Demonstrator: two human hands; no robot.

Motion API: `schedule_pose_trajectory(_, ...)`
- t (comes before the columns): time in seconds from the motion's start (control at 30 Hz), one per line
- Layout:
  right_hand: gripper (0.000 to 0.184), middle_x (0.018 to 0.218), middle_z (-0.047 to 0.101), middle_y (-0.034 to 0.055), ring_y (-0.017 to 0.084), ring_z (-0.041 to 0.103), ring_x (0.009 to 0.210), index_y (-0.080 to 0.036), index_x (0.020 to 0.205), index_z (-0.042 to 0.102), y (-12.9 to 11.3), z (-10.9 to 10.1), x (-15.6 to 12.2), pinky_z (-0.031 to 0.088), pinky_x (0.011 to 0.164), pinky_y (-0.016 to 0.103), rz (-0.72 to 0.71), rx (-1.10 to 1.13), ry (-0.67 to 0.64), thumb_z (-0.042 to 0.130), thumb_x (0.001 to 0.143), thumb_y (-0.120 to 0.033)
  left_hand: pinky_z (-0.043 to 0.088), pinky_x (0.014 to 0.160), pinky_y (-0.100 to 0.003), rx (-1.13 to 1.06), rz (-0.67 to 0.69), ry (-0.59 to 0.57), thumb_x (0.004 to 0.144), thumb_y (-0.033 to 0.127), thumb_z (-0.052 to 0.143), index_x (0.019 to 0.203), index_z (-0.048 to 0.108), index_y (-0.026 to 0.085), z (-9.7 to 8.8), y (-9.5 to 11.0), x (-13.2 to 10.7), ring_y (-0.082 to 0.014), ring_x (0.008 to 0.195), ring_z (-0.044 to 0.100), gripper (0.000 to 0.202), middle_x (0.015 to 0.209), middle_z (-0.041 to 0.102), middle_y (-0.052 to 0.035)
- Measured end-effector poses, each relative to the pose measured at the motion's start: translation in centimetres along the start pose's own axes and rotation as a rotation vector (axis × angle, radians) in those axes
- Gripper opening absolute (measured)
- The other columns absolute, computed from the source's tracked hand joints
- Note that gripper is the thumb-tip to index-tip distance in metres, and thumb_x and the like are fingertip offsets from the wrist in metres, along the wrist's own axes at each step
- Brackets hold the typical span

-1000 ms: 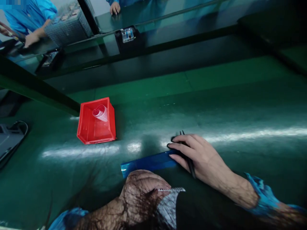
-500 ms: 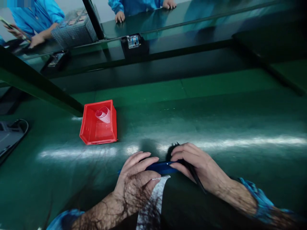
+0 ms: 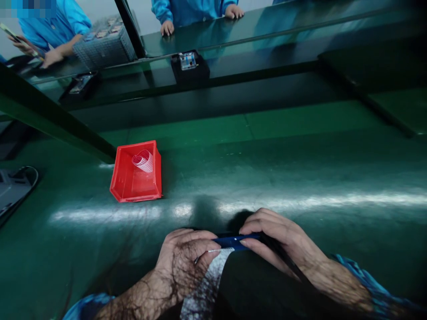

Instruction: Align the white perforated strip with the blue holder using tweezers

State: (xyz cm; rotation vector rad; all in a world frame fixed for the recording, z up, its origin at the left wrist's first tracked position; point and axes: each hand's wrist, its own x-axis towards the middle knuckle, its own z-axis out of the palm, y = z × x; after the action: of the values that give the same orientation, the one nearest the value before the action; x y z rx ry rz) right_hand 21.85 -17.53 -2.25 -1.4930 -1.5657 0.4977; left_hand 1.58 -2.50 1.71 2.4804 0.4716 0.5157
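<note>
A flat, dark blue, glossy piece (image 3: 231, 242) lies level between my two hands, low over the bench. My left hand (image 3: 187, 253) is closed on its left end, thumb in front and fingers behind. By that thumb is a thin pale strip with small dark marks (image 3: 220, 250). My right hand (image 3: 276, 235) pinches the right end between thumb and fingertips. A dark, slender stick-like thing (image 3: 287, 258) runs under the right palm toward the wrist; its kind cannot be made out. My fingers hide both ends of the blue piece.
A red bin (image 3: 136, 195) holding a curled sheet of white labels stands left of centre on the green bench (image 3: 300, 164). A slanted post (image 3: 66, 120) rises behind it. Black trays (image 3: 190, 73) with devices lie beyond. Two people in blue sit opposite, near a wire-like basket (image 3: 103, 49).
Both hands and the blue piece have come slightly lower in view, toward me. My left fingers have flattened onto the piece. Dark spikes above my right fingers no longer show.
</note>
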Motion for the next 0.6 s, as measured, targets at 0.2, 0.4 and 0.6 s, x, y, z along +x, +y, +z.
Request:
schedule_pose_trajectory(0.2, 0.012, 0.094, 0.077, 0.0021, 0.023, 0.075, 0.083, -0.029, 0.114, 0.072, -0.9, -0.6, 0.2, 0.065, 0.069, 0.036, 0.007, 0.006, -0.048, 0.068, 0.107, -0.020, 0.057, 0.058, -0.020, -0.008, -0.013, -0.007, 0.080, 0.036, 0.062, 0.079, 0.061, 0.036, -0.2, 0.2, 0.0, -0.0068, 0.057, 0.068, 0.002, 0.079, 0.071, 0.0181)
schedule_pose_trajectory(0.4, 0.012, 0.097, 0.078, 0.0027, 0.022, 0.077, 0.085, -0.030, 0.117, 0.070, -1.2, -0.5, 0.3, 0.067, 0.071, 0.034, -0.001, -0.021, -0.013, 0.065, 0.109, -0.022, 0.056, 0.053, -0.020, -0.006, 0.032, -0.065, 0.084, 0.034, 0.057, 0.080, 0.061, 0.034, -0.5, 0.5, 0.3, -0.0072, 0.054, 0.067, 0.005, 0.079, 0.071, 0.0158)
schedule_pose_trajectory(0.6, 0.011, 0.097, 0.079, 0.0021, 0.021, 0.077, 0.086, -0.030, 0.117, 0.070, -1.1, -0.5, 0.2, 0.066, 0.071, 0.033, -0.001, -0.009, -0.025, 0.062, 0.112, -0.024, 0.055, 0.055, -0.019, -0.056, 0.006, -0.068, 0.082, 0.033, 0.060, 0.081, 0.059, 0.035, -0.4, 0.4, 0.4, -0.0061, 0.056, 0.068, 0.002, 0.078, 0.070, 0.0164)
